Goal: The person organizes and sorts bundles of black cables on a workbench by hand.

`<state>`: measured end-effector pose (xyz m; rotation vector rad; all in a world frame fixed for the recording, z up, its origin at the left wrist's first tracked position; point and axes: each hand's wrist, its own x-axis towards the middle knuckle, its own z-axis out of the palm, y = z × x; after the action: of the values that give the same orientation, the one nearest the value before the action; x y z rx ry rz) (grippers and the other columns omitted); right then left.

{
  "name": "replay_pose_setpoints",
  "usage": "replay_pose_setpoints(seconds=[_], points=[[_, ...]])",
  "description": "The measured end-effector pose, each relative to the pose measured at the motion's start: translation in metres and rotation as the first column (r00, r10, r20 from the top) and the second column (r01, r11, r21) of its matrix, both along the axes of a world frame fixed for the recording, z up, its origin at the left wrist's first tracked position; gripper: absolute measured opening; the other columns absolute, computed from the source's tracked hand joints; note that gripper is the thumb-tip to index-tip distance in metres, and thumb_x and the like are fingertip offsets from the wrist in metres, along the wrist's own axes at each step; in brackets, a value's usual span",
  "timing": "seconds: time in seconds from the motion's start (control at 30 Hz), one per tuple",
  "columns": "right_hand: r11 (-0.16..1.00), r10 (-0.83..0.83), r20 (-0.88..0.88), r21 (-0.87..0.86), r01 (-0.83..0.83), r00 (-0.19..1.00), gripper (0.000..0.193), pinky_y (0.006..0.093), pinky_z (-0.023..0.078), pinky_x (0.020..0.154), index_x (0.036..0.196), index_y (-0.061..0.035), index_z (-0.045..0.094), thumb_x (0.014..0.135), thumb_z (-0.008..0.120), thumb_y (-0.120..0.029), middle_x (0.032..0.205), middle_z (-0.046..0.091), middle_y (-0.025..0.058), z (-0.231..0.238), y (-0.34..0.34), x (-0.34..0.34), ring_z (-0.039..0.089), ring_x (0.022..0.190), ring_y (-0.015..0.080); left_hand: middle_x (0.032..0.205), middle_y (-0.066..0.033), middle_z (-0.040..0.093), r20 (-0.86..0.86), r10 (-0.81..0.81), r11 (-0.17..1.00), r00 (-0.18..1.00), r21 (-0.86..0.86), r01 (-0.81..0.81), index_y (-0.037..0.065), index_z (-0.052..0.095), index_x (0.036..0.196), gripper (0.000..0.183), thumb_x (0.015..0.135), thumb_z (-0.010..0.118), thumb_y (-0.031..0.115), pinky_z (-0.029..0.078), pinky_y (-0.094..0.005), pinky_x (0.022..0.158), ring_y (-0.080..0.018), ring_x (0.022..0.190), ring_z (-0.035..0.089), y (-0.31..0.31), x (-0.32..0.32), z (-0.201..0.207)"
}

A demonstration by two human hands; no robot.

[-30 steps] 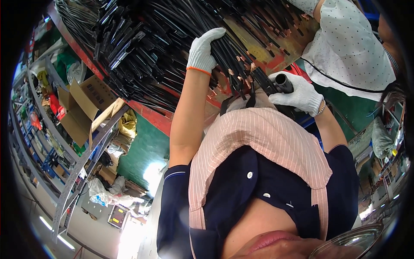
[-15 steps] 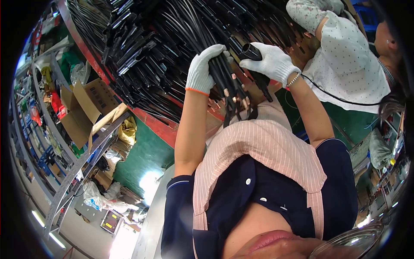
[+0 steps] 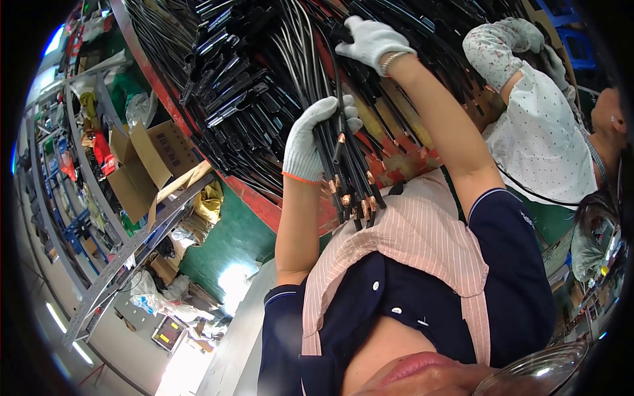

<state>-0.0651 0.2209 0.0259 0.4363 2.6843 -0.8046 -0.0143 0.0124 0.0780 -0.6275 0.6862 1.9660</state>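
Note:
My left hand (image 3: 319, 137), in a white knit glove with an orange cuff edge, is closed around a bundle of black cables (image 3: 351, 173). Their ends, several with bare copper (image 3: 346, 200), hang down in front of my apron. Farther up and to the right, my right hand (image 3: 378, 43), also gloved in white, reaches over the heaped cables. Thumb and forefinger are spread apart beside dark cable parts; the other fingers are partly hidden.
Black cables with tubular ends (image 3: 241, 99) cover the red-edged bench (image 3: 254, 201). A person in a dotted white apron (image 3: 551, 132) works at the right. An open cardboard box (image 3: 148, 158) and metal shelving (image 3: 109, 264) stand at the left.
My right hand has let go of a black tubular cable end and moved up and away over the heap. My left hand has lowered slightly, still around the bundle.

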Motion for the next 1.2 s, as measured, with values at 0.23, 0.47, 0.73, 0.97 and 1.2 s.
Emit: replay_pose_setpoints(seconds=[0.23, 0.47, 0.73, 0.97, 1.2], points=[[-0.144, -0.37, 0.317, -0.948, 0.283, 0.873, 0.048, 0.0319, 0.054, 0.069, 0.13, -0.0016, 0.048, 0.09, 0.067, -0.021, 0.093, 0.063, 0.008, 0.023, 0.034, 0.124, 0.064, 0.075, 0.0159, 0.087, -0.015, 0.068, 0.009, -0.008, 0.998, 1.0, -0.06, 0.009, -0.008, 0.06, 0.106, 0.024, 0.088, 0.061, 0.008, 0.059, -0.0337, 0.065, -0.0272, 0.076, 0.069, 0.004, 0.011, -0.026], [0.501, -0.236, 0.399, -0.731, 0.463, 0.886, 0.072, 0.0283, 0.046, 0.095, 0.141, 0.0005, 0.045, 0.083, 0.076, -0.029, 0.121, 0.059, 0.0115, 0.049, 0.011, 0.243, 0.058, 0.107, 0.0167, 0.085, -0.0121, 0.068, -0.121, -0.187, 0.963, 0.975, -0.216, 0.158, -0.005, 0.064, 0.103, 0.021, 0.086, 0.064, 0.008, 0.059, -0.0335, 0.067, -0.0258, 0.077, 0.069, 0.018, 0.015, -0.043], [0.713, -0.134, 0.247, -0.648, 0.267, 0.96, 0.055, 0.0274, 0.052, 0.079, 0.118, -0.0058, 0.067, 0.075, 0.081, -0.037, 0.091, 0.072, 0.0077, 0.079, 0.001, 0.266, 0.067, 0.082, 0.013, 0.081, -0.0133, 0.068, -0.169, -0.203, 0.931, 0.964, -0.338, 0.137, -0.004, 0.068, 0.093, 0.015, 0.08, 0.068, 0.004, 0.062, -0.0374, 0.059, -0.0234, 0.069, 0.069, 0.029, 0.024, -0.059], [0.744, -0.082, 0.223, -0.635, 0.208, 0.971, 0.058, 0.0269, 0.049, 0.069, 0.105, -0.0022, 0.069, 0.077, 0.074, -0.052, 0.084, 0.07, 0.0074, 0.084, -0.017, 0.217, 0.063, 0.072, 0.013, 0.082, -0.0128, 0.067, -0.194, -0.263, 0.916, 0.945, -0.358, 0.181, -0.004, 0.067, 0.096, 0.017, 0.084, 0.068, 0.009, 0.061, -0.0356, 0.062, -0.0228, 0.071, 0.068, 0.03, 0.025, -0.061], [0.798, -0.016, 0.372, -0.555, 0.236, 0.928, 0.065, 0.028, 0.05, 0.077, 0.112, 0.0017, 0.067, 0.08, 0.07, -0.055, 0.089, 0.071, 0.0118, 0.065, -0.008, 0.211, 0.067, 0.08, 0.0166, 0.085, -0.0131, 0.068, -0.186, -0.189, 0.93, 0.964, -0.349, 0.115, -0.004, 0.068, 0.096, 0.019, 0.079, 0.069, 0.005, 0.059, -0.0354, 0.063, -0.0229, 0.074, 0.068, 0.023, 0.024, -0.068]])
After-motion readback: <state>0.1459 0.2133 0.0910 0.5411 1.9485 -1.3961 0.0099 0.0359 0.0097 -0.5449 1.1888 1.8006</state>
